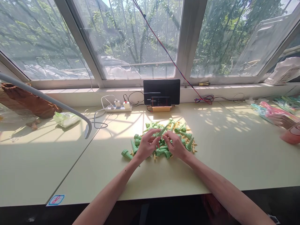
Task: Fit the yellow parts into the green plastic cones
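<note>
A green plastic cone spike [161, 132] is held in my left hand [147, 145], its point slanting up and to the right. My right hand [176, 145] is closed in a pinch close against the spike. Whatever sits between its fingertips is too small and covered to name. Both hands are over a heap of similar green cone spikes [160, 152] with ribbed caps, mixed with small yellow stick-like plastic pieces [155, 157]. One green spike [126, 153] lies at the heap's left edge, and another [189, 144] points upward by my right wrist.
Behind the heap a black tablet [161, 89] and a phone [161, 101] lean upright. A power strip [119, 108] with cords lies left of them. A grey curved rod [58, 103] crosses the left side. Pink and green items [278, 112] lie at far right on the table [234, 156].
</note>
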A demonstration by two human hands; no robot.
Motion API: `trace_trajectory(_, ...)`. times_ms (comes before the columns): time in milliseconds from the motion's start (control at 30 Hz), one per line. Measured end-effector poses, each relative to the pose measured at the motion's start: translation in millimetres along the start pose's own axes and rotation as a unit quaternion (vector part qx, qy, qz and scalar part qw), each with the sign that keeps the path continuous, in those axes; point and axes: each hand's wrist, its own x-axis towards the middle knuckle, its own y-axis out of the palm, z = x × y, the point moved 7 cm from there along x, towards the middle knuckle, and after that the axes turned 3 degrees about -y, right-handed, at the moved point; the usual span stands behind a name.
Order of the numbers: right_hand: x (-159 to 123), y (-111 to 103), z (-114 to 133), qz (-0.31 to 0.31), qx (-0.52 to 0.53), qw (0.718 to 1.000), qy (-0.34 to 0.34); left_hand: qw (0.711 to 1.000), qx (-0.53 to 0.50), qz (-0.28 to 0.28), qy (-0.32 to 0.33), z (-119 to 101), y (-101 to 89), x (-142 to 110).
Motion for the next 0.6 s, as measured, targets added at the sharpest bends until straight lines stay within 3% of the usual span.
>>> trace_trajectory(300, 0.5, 0.1, 1.6, -0.007, 0.032, 0.999, -0.006, 0.994, -0.016, -0.081, -0.075, 1.2, -11.4, 0.7)
trace_trajectory(600, 0.0, -1.5, 2.5, -0.018, -0.031, 0.997, -0.063, 0.993, -0.019, -0.074, -0.088, 3.5, -10.5, 1.0)
